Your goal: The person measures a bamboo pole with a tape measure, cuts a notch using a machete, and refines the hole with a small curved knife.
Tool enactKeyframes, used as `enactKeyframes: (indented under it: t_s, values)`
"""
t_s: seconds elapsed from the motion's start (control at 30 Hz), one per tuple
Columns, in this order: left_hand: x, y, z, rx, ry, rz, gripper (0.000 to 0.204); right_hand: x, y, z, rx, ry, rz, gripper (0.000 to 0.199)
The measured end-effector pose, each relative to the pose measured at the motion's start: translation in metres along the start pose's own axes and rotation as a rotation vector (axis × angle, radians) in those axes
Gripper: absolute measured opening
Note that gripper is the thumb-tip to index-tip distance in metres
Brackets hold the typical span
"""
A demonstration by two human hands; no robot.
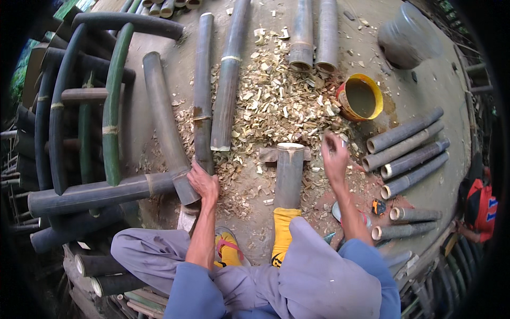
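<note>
My left hand (203,182) is closed round the lower end of a dark bamboo pole (202,95), its fingers next to a thicker bent bamboo piece (164,117). My right hand (334,154) is raised on the right with curled fingers. A small pale spot shows at its fingertips, too small to name. Between the hands lies a short bamboo section (289,181), its pale cut end away from me and resting by a wooden block (269,154). Its near end meets my yellow-covered foot (283,226). Another long bamboo pole (229,90) lies just left of the middle.
Pale wood chips (276,95) cover the ground ahead. A yellow-rimmed bucket (363,98) holds murky liquid. Cut bamboo tubes (409,154) lie at right, near an orange-and-black tool (378,207). A bamboo frame (85,95) stands left; a large grey container (408,37) stands far right.
</note>
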State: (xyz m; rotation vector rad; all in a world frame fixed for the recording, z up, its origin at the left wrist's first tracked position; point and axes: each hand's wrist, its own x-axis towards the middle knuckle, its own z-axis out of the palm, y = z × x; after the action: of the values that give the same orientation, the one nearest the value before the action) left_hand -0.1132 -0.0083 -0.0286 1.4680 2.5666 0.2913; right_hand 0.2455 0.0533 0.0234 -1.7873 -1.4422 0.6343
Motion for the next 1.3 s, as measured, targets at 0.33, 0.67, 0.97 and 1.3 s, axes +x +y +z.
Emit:
enactKeyframes:
  t_s: [0.33, 0.67, 0.97, 1.3]
  values:
    - [0.086, 0.078, 0.012, -0.332, -0.054, 0.241, 0.057, -0.191, 0.003, -0.056, 0.054, 0.061, 0.384, 0.021]
    - [-0.008, 0.113, -0.060, -0.915, -1.211, 0.034, 0.048, -0.134, -0.051, 0.001, 1.004, -0.273, 0.761, 0.044]
    - [-0.015, 0.116, -0.078, -0.439, -0.435, 0.878, 0.047, -0.161, -0.032, -0.045, 0.763, -0.447, 0.621, 0.079]
    - [0.059, 0.274, -0.078, -0.084, -0.381, 1.624, 0.078, -0.163, -0.101, -0.166, 0.937, 0.421, 0.167, 0.066]
